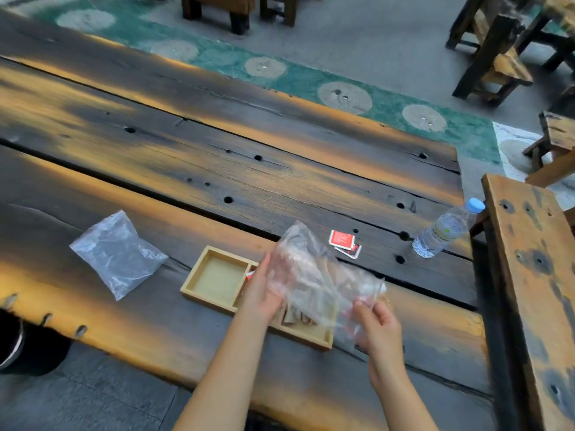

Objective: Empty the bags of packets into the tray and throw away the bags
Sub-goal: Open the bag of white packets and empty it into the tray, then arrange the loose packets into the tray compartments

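Note:
A clear plastic bag hangs over the right half of a divided wooden tray on the dark plank table. My left hand grips the bag's left side and my right hand pinches its lower right edge. Brown packets lie in the tray's right compartment, seen through the plastic; the left compartment shows bare wood. Two red and white packets lie on the table beyond the tray. A second clear bag rests flat to the left.
A water bottle with a blue cap lies at the table's right edge. A wooden bench runs along the right. A dark round bin stands below the table's near left edge. Stools stand on the far floor.

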`<state>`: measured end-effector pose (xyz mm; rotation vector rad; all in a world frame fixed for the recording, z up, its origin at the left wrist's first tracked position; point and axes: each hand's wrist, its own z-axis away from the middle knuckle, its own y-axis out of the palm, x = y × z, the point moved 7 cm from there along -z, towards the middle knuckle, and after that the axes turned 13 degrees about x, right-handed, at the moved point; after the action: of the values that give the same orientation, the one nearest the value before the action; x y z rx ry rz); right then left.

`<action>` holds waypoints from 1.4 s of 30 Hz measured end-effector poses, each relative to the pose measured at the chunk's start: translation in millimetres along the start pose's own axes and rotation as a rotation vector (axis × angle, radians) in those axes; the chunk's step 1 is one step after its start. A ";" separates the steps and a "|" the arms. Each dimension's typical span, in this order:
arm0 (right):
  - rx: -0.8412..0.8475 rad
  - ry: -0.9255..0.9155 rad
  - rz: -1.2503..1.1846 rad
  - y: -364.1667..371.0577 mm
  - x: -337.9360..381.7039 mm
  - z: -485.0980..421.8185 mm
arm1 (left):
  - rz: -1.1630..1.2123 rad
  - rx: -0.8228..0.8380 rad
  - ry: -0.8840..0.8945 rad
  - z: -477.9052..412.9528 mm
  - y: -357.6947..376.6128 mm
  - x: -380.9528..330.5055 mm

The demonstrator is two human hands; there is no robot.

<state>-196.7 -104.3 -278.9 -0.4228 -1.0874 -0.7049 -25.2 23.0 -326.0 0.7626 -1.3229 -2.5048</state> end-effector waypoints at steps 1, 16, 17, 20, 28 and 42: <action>0.071 0.068 -0.006 11.8 -11.5 -2.2 | -0.127 -0.058 0.040 4.3 -11.9 -21.0; 0.606 0.363 0.270 287.9 -59.1 -20.5 | -1.095 -0.527 0.452 80.8 -148.2 -302.7; 0.622 0.353 0.295 306.5 -61.0 -23.9 | -1.134 -0.557 0.448 85.2 -159.7 -318.9; 0.677 0.321 0.359 356.7 -71.0 -32.3 | -1.287 -0.652 0.397 91.7 -193.3 -362.3; 0.574 0.439 0.353 431.0 -97.4 -70.9 | -1.528 -0.833 0.258 67.2 -246.0 -422.8; 0.493 0.711 0.212 423.7 -111.0 -77.0 | -1.744 -0.826 0.335 28.0 -233.8 -423.8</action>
<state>119.9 182.9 -401.7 0.1408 -0.4961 -0.3291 330.9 350.5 -357.1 2.4617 1.1133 -2.9481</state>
